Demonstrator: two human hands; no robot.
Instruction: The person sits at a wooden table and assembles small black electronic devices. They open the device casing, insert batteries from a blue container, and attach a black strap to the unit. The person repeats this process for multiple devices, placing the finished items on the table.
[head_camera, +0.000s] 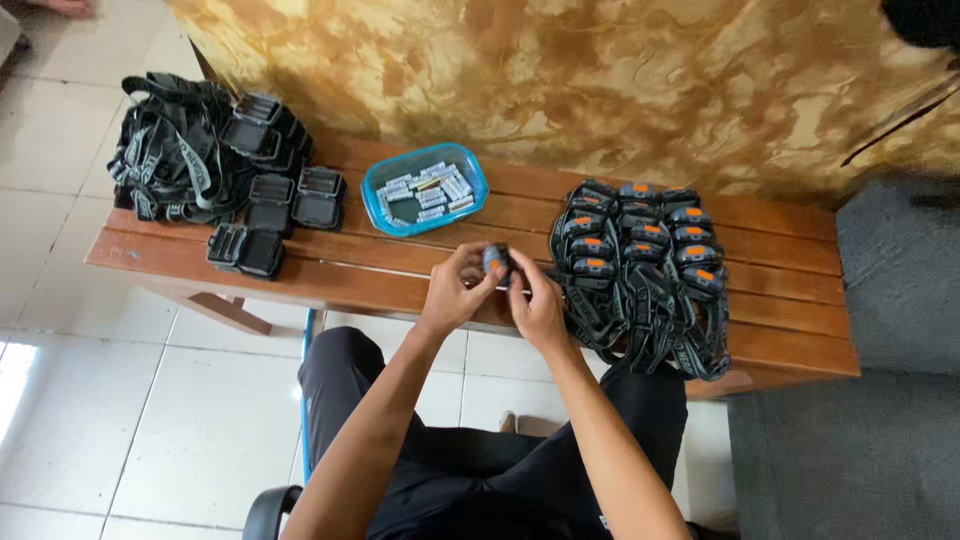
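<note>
Above the near edge of the wooden bench (300, 275), the left hand (455, 290) and right hand (537, 300) both close around a small headlamp (496, 262); its long axis cannot be told. Far left, a blue tray (377, 185) holds batteries (425, 193).

One head view only, looking steeply down from above the seated lap, facing the table (400, 275) and the wall at 12 o'clock. Near, at arm's length; hands (497, 285) centred; floor at 9 o'clock.
</note>
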